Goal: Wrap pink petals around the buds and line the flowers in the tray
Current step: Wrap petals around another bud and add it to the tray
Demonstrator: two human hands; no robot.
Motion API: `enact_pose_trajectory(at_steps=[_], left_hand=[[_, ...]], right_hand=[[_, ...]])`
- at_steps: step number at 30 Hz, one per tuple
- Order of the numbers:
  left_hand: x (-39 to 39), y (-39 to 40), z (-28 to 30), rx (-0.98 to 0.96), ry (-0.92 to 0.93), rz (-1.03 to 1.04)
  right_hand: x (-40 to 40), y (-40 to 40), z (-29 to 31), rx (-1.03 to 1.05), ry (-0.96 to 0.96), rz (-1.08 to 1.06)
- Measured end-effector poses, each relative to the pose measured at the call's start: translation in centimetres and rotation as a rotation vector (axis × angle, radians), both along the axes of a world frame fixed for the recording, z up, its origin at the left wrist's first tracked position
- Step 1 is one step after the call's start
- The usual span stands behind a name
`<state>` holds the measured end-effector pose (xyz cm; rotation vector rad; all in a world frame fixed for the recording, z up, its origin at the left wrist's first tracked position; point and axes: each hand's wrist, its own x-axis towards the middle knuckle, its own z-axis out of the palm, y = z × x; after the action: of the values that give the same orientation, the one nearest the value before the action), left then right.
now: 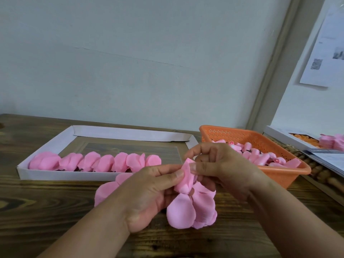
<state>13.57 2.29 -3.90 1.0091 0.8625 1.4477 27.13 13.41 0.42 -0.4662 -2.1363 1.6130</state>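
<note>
Both hands meet over the table's middle on a pink flower whose loose petals hang down. My left hand grips the flower from the left and pinches the top petal. My right hand pinches the same petal from the right. The bud is hidden inside the petals. A white tray lies at the left with a row of several pink flowers along its near side. An orange basket at the right holds several pink buds.
More pink petals lie on the wooden table behind my left hand. At the far right sits another white tray with orange and pink pieces, beside papers. A wall rises just behind the table.
</note>
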Motion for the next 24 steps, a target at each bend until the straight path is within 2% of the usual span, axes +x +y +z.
enact_pose_trajectory(at_steps=[8, 13, 16, 24], left_hand=[[0.1, -0.1, 0.1, -0.062, -0.041, 0.008], [0.2, 0.0, 0.3, -0.085, -0.035, 0.078], [0.1, -0.1, 0.2, -0.117, -0.056, 0.108], [0.0, 0.0, -0.2, -0.159, 0.042, 0.150]], right_hand=[[0.4, -0.7, 0.1, 0.076, 0.048, 0.003], [-0.2, -1.3, 0.2, 0.200, 0.020, -0.116], [-0.5, -1.1, -0.1, 0.186, 0.021, -0.171], [-0.7, -0.7, -0.4, 0.210, -0.035, -0.186]])
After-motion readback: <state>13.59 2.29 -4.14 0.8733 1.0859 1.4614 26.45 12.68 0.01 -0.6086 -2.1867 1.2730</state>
